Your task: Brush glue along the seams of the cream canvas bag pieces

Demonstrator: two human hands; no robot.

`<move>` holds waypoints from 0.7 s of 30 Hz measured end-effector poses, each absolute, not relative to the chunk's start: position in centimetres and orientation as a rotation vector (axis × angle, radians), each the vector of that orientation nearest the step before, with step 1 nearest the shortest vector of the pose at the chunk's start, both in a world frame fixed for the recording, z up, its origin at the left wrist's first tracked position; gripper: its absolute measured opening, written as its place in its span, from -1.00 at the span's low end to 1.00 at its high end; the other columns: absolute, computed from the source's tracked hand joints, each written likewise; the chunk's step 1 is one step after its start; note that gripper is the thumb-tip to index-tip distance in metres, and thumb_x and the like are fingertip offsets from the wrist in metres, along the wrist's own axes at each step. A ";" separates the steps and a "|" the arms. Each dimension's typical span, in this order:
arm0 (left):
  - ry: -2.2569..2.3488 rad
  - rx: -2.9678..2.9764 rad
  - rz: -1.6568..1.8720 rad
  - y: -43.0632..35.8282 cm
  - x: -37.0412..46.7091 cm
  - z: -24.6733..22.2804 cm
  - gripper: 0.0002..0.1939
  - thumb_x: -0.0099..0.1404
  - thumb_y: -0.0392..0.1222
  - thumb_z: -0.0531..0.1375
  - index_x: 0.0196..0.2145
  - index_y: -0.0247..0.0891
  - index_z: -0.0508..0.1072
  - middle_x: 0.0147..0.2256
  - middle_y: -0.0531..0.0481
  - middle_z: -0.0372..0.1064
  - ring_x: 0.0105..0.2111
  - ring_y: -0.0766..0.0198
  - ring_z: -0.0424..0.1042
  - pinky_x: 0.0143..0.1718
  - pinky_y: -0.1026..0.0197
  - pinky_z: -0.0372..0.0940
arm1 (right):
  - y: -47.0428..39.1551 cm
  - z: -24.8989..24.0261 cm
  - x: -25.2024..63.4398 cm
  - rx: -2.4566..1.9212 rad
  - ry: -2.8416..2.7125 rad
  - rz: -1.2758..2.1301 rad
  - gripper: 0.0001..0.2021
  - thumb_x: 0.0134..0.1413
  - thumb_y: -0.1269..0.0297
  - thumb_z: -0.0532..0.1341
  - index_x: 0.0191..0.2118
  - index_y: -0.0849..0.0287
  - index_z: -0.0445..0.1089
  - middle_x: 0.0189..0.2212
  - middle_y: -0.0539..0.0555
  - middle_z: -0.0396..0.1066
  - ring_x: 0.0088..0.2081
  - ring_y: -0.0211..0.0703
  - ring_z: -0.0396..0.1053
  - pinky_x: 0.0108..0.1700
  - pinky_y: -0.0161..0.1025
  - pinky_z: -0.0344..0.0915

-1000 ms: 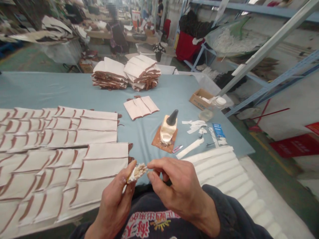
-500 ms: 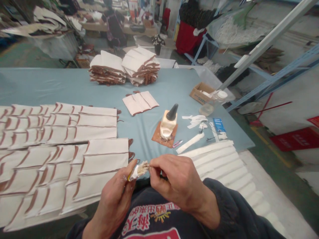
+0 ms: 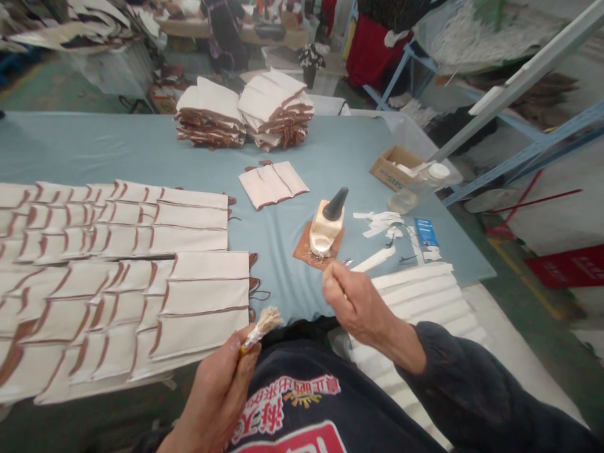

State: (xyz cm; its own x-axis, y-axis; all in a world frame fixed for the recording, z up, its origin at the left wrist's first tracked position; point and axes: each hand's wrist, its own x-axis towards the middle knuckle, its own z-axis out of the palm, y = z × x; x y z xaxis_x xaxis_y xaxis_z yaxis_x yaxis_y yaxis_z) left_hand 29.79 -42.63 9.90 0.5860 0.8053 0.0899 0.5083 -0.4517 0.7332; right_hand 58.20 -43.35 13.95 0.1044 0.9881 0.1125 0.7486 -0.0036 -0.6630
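My left hand [image 3: 221,377] is closed around a brush [image 3: 264,324] with pale, ragged bristles and a whitish, smeared ferrule; its handle is mostly hidden in the palm. Held at the table's near edge, the bristles point up and right. My right hand [image 3: 356,299] is raised in a pinch, apart from the brush; what the fingertips hold, if anything, is too small to make out. Just beyond it, a cream container [image 3: 325,226] with a dark conical top stands on a brown square [image 3: 304,245] with debris on it. Small snips [image 3: 348,262] are largely covered by my right hand.
Rows of overlapping cream panels with brown edging [image 3: 202,292] cover the left. One folded panel [image 3: 274,184] lies mid-table, with two stacks [image 3: 210,113] behind. At right are white strips [image 3: 410,286], scraps [image 3: 377,223], a cardboard box [image 3: 394,167] and a clear jar [image 3: 419,185].
My right hand has moved away from the bristles, up and right toward the brown square. My left hand still holds the brush, slightly lower. The view has tilted down a little.
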 end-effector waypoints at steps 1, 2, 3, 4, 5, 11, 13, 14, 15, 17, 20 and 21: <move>1.029 2.150 0.584 -42.6 29.8 10.0 -0.67 0.58 -0.11 0.04 0.10 -0.25 0.51 -0.27 -0.08 0.67 -0.41 0.21 0.63 -0.25 0.30 0.52 | -43.9 14.8 57.4 -1.676 -1.699 0.725 -0.72 0.37 0.33 -0.01 -0.44 0.06 0.15 -0.62 -0.13 0.17 -0.58 -0.30 0.15 -0.47 -0.30 0.07; 1.009 2.160 0.597 -42.5 29.9 10.1 -0.67 0.59 -0.12 0.04 0.12 -0.25 0.51 -0.23 -0.09 0.68 -0.39 0.21 0.64 -0.24 0.31 0.52 | -44.3 15.6 56.6 -1.585 -1.686 0.875 -0.69 0.37 0.32 0.01 -0.48 0.06 0.13 -0.64 -0.14 0.14 -0.60 -0.32 0.12 -0.49 -0.31 0.04; 0.974 2.174 0.612 -42.4 30.1 10.3 -0.67 0.59 -0.14 0.04 0.13 -0.24 0.50 -0.18 -0.10 0.69 -0.37 0.22 0.65 -0.23 0.32 0.52 | -44.6 16.2 55.8 -1.520 -1.647 0.978 -0.68 0.37 0.30 0.04 -0.49 0.08 0.16 -0.64 -0.15 0.15 -0.60 -0.33 0.12 -0.49 -0.32 0.05; 0.940 2.187 0.632 -42.2 30.2 10.5 -0.67 0.58 -0.16 0.04 0.15 -0.24 0.49 -0.15 -0.11 0.69 -0.36 0.22 0.66 -0.22 0.33 0.51 | -44.7 16.7 55.2 -1.469 -1.614 1.058 -0.69 0.36 0.29 0.08 -0.48 0.10 0.22 -0.64 -0.15 0.18 -0.59 -0.34 0.12 -0.50 -0.33 0.06; 0.912 2.199 0.651 -42.0 30.3 10.8 -0.67 0.58 -0.18 0.04 0.15 -0.23 0.49 -0.13 -0.10 0.70 -0.35 0.23 0.67 -0.22 0.34 0.51 | -44.8 17.1 54.7 -1.431 -1.579 1.108 -0.73 0.35 0.28 0.13 -0.44 0.13 0.30 -0.62 -0.15 0.23 -0.59 -0.35 0.14 -0.51 -0.35 0.08; 0.840 2.312 0.679 -41.4 30.1 10.9 -0.71 0.59 -0.22 0.04 0.15 -0.19 0.43 -0.12 -0.03 0.70 -0.21 0.26 0.71 -0.15 0.41 0.49 | -44.8 18.2 54.6 -1.353 -1.555 1.139 -0.84 0.30 0.34 0.18 -0.26 0.21 0.50 -0.57 -0.10 0.40 -0.56 -0.37 0.29 -0.50 -0.41 0.19; 0.839 2.363 0.675 -41.3 30.0 10.8 -0.73 0.60 -0.20 0.03 0.14 -0.20 0.42 -0.13 -0.03 0.70 -0.19 0.26 0.71 -0.15 0.41 0.49 | -44.9 18.2 54.5 -1.365 -1.555 1.103 -0.86 0.25 0.36 0.20 -0.28 0.23 0.51 -0.58 -0.11 0.39 -0.59 -0.38 0.28 -0.51 -0.41 0.19; 0.838 2.386 0.675 -41.3 29.9 10.8 -0.73 0.61 -0.18 0.02 0.13 -0.21 0.42 -0.14 -0.04 0.70 -0.19 0.26 0.71 -0.15 0.41 0.49 | -44.9 18.1 54.4 -1.367 -1.554 1.091 -0.87 0.23 0.36 0.21 -0.29 0.23 0.52 -0.59 -0.11 0.37 -0.60 -0.38 0.27 -0.52 -0.42 0.18; 0.836 2.407 0.677 -41.3 29.9 10.8 -0.72 0.61 -0.16 0.01 0.13 -0.22 0.41 -0.15 -0.04 0.70 -0.20 0.26 0.72 -0.16 0.41 0.50 | -45.0 18.0 54.3 -1.368 -1.557 1.082 -0.87 0.22 0.36 0.22 -0.30 0.24 0.52 -0.60 -0.11 0.37 -0.61 -0.39 0.26 -0.53 -0.41 0.17; 0.827 2.447 0.682 -41.3 29.9 10.8 -0.72 0.62 -0.13 -0.01 0.12 -0.22 0.41 -0.17 -0.05 0.70 -0.22 0.26 0.72 -0.17 0.42 0.50 | -45.0 17.9 54.2 -1.371 -1.571 1.045 -0.87 0.20 0.38 0.22 -0.31 0.24 0.52 -0.61 -0.11 0.37 -0.61 -0.39 0.27 -0.52 -0.41 0.18; 0.821 2.484 0.689 -41.4 29.8 10.6 -0.72 0.62 -0.13 -0.01 0.11 -0.23 0.41 -0.17 -0.07 0.71 -0.24 0.26 0.73 -0.18 0.41 0.51 | -45.1 17.6 54.3 -1.371 -1.617 0.975 -0.85 0.22 0.41 0.20 -0.33 0.23 0.52 -0.59 -0.08 0.41 -0.59 -0.38 0.31 -0.49 -0.41 0.23; 0.824 2.482 0.689 -41.5 29.9 10.6 -0.72 0.62 -0.14 0.00 0.11 -0.23 0.42 -0.17 -0.07 0.71 -0.24 0.26 0.73 -0.17 0.41 0.51 | -45.1 17.5 54.3 -1.370 -1.649 0.943 -0.85 0.22 0.42 0.19 -0.33 0.22 0.51 -0.59 -0.08 0.42 -0.58 -0.37 0.32 -0.49 -0.41 0.23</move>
State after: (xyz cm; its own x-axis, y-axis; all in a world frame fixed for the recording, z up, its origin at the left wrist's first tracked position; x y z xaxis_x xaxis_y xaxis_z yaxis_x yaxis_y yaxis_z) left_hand 29.85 -41.46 10.59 0.6993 0.6410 0.3164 0.4255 -0.7289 0.5363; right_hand 54.25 -45.10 17.46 -0.1160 0.9876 0.1053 0.4100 0.1442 -0.9006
